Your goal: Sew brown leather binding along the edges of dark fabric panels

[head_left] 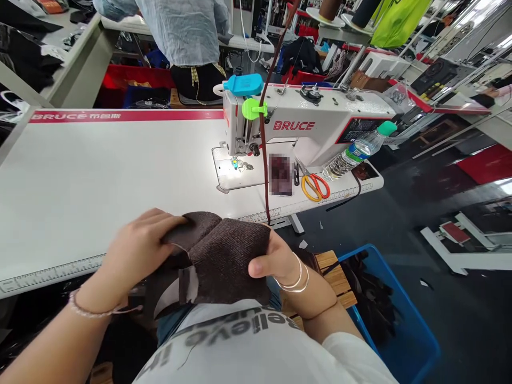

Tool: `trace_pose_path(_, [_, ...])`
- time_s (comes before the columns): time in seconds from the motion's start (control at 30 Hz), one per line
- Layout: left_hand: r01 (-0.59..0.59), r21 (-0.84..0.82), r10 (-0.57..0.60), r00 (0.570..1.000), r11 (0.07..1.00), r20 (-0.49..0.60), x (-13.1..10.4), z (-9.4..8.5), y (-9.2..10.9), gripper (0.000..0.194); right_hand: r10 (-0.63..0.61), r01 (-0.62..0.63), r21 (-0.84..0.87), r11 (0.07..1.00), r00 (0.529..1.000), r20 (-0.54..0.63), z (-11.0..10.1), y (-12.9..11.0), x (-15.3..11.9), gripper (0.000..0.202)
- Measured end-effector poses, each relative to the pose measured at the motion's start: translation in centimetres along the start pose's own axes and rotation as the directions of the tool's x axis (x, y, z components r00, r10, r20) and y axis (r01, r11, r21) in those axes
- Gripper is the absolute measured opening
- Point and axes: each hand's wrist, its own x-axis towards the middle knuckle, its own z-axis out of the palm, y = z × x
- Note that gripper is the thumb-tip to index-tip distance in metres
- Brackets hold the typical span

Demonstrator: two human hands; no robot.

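Observation:
A dark brown herringbone-textured piece of fabric point(232, 256) is stretched between my two hands, just in front of the table's near edge. My left hand point(140, 250) is closed on its left side, with the fingertips partly hidden behind a fold. On the right edge, my right hand point(276, 261) grips the cloth with the thumb on top. Seams and a paler underside show at the lower left of the piece. Beyond my hands stands a white sewing machine point(304, 114), with a brown strip point(264, 149) hanging down in front of it.
Orange-handled scissors point(316, 186) and a water bottle point(356, 152) lie on the right of the white sewing table point(120, 176). A blue bin point(416, 325) with dark material stands on the floor at the right, beside a wooden stool point(338, 282). Another person's blue garment point(180, 32) shows behind.

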Motion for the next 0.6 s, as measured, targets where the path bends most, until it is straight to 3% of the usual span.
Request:
trace_pose_path(0.1, [0.160,0.130,-0.152,0.986,0.979,-0.069,0.0,-0.9,-2.1,0.041,-0.032,0.025,-0.065,0.998,0.993,-0.111,-1.1,-0.5,-0.4,0.043])
trace_pose_path(0.2, [0.314,0.222,-0.294,0.948,0.923,-0.121,0.2,-2.6,-2.7,0.034,-0.072,0.035,-0.145,0.989,0.963,-0.259,-3.0,-1.3,0.0,0.041])
trace_pose_path(0.33, [0.386,0.281,-0.360,0.922,0.879,-0.140,0.1,-4.6,-2.9,0.029,-0.167,0.055,-0.266,0.963,0.892,-0.420,-5.4,-2.4,1.8,0.037])
trace_pose_path(0.43, [0.411,0.291,-0.373,0.911,0.864,-0.178,-0.6,-5.2,-3.7,0.028,-0.189,0.026,-0.348,0.937,0.876,-0.444,-5.9,-2.8,2.9,0.038])
trace_pose_path(0.6, [0.462,0.207,-0.376,0.858,0.862,-0.349,-2.3,-5.0,-5.4,0.028,-0.211,0.005,-0.433,0.901,0.878,-0.429,-5.4,-2.2,3.4,0.039])
